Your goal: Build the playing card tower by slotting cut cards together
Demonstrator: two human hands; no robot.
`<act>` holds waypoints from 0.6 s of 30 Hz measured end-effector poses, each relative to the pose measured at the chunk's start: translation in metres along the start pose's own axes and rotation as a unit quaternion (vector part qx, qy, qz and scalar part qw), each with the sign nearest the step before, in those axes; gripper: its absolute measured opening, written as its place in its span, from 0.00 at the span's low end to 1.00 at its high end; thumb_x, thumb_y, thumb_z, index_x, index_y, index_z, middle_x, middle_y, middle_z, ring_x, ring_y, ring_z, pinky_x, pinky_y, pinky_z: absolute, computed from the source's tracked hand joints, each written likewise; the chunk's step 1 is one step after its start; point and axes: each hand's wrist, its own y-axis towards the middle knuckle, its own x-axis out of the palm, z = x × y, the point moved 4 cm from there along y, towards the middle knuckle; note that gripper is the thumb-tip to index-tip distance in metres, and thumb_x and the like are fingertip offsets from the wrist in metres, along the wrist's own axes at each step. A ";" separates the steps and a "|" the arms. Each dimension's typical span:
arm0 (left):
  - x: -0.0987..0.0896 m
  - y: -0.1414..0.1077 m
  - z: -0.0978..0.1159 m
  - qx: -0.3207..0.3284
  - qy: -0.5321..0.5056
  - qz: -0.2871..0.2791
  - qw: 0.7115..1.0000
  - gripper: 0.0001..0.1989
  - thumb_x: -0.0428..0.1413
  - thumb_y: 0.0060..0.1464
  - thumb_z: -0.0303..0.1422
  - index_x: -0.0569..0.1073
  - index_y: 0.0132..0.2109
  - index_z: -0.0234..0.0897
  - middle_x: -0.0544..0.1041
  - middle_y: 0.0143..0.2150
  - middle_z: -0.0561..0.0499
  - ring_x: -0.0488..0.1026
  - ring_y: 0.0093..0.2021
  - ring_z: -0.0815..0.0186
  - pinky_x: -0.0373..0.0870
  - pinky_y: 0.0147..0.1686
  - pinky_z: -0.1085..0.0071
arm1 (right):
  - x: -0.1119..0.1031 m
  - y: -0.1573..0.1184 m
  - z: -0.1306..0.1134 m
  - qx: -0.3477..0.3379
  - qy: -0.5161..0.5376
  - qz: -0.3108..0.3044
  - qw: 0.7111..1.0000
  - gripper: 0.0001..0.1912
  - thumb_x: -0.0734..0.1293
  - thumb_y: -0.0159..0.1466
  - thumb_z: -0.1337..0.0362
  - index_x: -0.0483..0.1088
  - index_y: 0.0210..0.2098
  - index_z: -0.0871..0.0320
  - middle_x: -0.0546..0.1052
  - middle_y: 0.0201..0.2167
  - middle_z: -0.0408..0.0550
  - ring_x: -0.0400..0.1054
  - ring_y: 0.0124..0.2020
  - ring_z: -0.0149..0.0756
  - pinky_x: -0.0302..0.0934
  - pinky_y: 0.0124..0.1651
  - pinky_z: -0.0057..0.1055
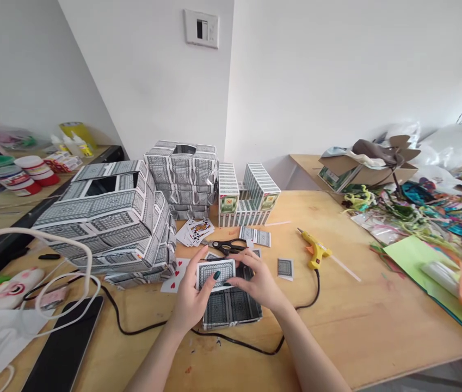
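Observation:
Between my left hand [196,288] and my right hand [255,277] is a playing card [226,268], its patterned back facing me. Both hands pinch it by its sides with fingers and thumbs. Right below it, a small open box made of playing cards [233,321] rests on the table. Behind my hands lie black-handled scissors [231,246] and a face-up pile of cards [193,231]. A card with red hearts [173,279] lies left of my left hand. To the right are a small card stack [285,268] and a yellow glue gun [314,249].
Larger card-built boxes [104,218] stand at the left and back, beside stacked card packs [249,209]. The glue gun's black cord [251,347] loops across the table's front. A phone [65,348] lies at left; coloured paper [430,288] and craft scraps are at right.

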 end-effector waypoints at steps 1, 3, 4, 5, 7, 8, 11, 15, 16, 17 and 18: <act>0.000 0.000 -0.001 0.002 -0.012 -0.002 1.000 0.27 0.51 0.52 0.38 0.54 0.58 0.41 0.62 0.56 0.45 0.59 0.57 0.58 0.55 0.55 0.64 | 0.000 0.000 0.001 0.007 0.003 0.006 1.000 0.13 0.69 0.52 0.59 0.70 0.36 0.55 0.69 0.30 0.46 0.63 0.34 0.37 0.59 0.40 0.34; -0.001 0.000 -0.001 0.020 -0.052 -0.004 0.998 0.29 0.52 0.51 0.38 0.52 0.59 0.41 0.63 0.55 0.44 0.60 0.56 0.58 0.55 0.55 0.63 | -0.003 0.000 0.007 0.031 0.025 0.035 0.999 0.08 0.67 0.54 0.58 0.68 0.29 0.56 0.69 0.28 0.46 0.63 0.32 0.36 0.59 0.38 0.32; -0.003 0.001 -0.002 0.031 -0.074 -0.003 0.997 0.30 0.51 0.51 0.39 0.52 0.59 0.40 0.63 0.55 0.44 0.58 0.57 0.57 0.54 0.56 0.62 | -0.006 0.000 0.011 0.048 0.047 0.058 0.996 0.09 0.65 0.55 0.57 0.66 0.27 0.57 0.68 0.26 0.45 0.63 0.31 0.35 0.59 0.36 0.31; -0.004 0.002 -0.002 0.041 -0.095 -0.001 0.995 0.29 0.51 0.51 0.40 0.52 0.59 0.39 0.61 0.56 0.44 0.56 0.58 0.57 0.52 0.57 0.62 | -0.009 0.000 0.016 0.066 0.073 0.087 0.991 0.10 0.64 0.56 0.57 0.64 0.26 0.57 0.68 0.25 0.44 0.62 0.30 0.34 0.58 0.35 0.30; -0.004 0.004 -0.005 0.045 -0.125 -0.001 0.991 0.27 0.48 0.53 0.41 0.54 0.58 0.38 0.58 0.59 0.44 0.51 0.61 0.57 0.47 0.59 0.61 | -0.015 -0.001 0.027 0.101 0.130 0.155 0.974 0.11 0.61 0.58 0.55 0.61 0.27 0.56 0.66 0.25 0.43 0.61 0.28 0.33 0.58 0.33 0.28; -0.003 0.005 -0.008 0.037 -0.136 -0.002 0.990 0.26 0.46 0.54 0.41 0.55 0.58 0.38 0.57 0.60 0.45 0.49 0.61 0.58 0.45 0.59 0.62 | -0.017 -0.002 0.033 0.117 0.151 0.186 0.964 0.11 0.60 0.59 0.55 0.60 0.28 0.56 0.66 0.25 0.42 0.61 0.28 0.32 0.58 0.33 0.27; 0.005 0.006 -0.017 -0.009 -0.157 -0.007 0.988 0.22 0.40 0.57 0.40 0.56 0.57 0.39 0.56 0.60 0.48 0.50 0.61 0.61 0.47 0.59 0.65 | -0.013 -0.003 0.045 0.159 0.174 0.221 0.946 0.11 0.58 0.60 0.54 0.60 0.31 0.56 0.67 0.27 0.43 0.62 0.28 0.32 0.59 0.33 0.27; 0.018 0.006 -0.027 -0.085 -0.153 -0.012 0.984 0.19 0.43 0.55 0.35 0.60 0.54 0.39 0.64 0.55 0.49 0.60 0.55 0.62 0.57 0.52 0.68 | 0.006 0.001 0.050 0.177 0.175 0.165 0.954 0.12 0.57 0.60 0.53 0.61 0.32 0.55 0.69 0.29 0.45 0.63 0.32 0.35 0.60 0.37 0.29; 0.019 0.007 -0.029 -0.100 -0.145 -0.010 0.984 0.19 0.44 0.53 0.34 0.61 0.53 0.39 0.66 0.53 0.50 0.62 0.53 0.62 0.60 0.50 0.68 | 0.010 0.002 0.051 0.172 0.176 0.151 0.957 0.12 0.57 0.60 0.53 0.61 0.32 0.55 0.69 0.29 0.45 0.64 0.32 0.35 0.60 0.37 0.30; 0.019 0.008 -0.030 -0.109 -0.136 -0.005 0.985 0.18 0.45 0.52 0.33 0.62 0.51 0.39 0.67 0.52 0.50 0.63 0.51 0.62 0.62 0.48 0.68 | 0.012 0.003 0.051 0.168 0.180 0.139 0.959 0.12 0.58 0.59 0.53 0.61 0.31 0.56 0.69 0.29 0.45 0.64 0.32 0.36 0.60 0.37 0.30; 0.019 0.009 -0.031 -0.113 -0.128 -0.001 0.985 0.18 0.46 0.51 0.32 0.63 0.50 0.39 0.68 0.51 0.51 0.64 0.50 0.62 0.63 0.46 0.69 | 0.014 0.004 0.051 0.165 0.184 0.131 0.960 0.12 0.59 0.59 0.53 0.61 0.31 0.56 0.69 0.28 0.45 0.63 0.32 0.35 0.60 0.37 0.29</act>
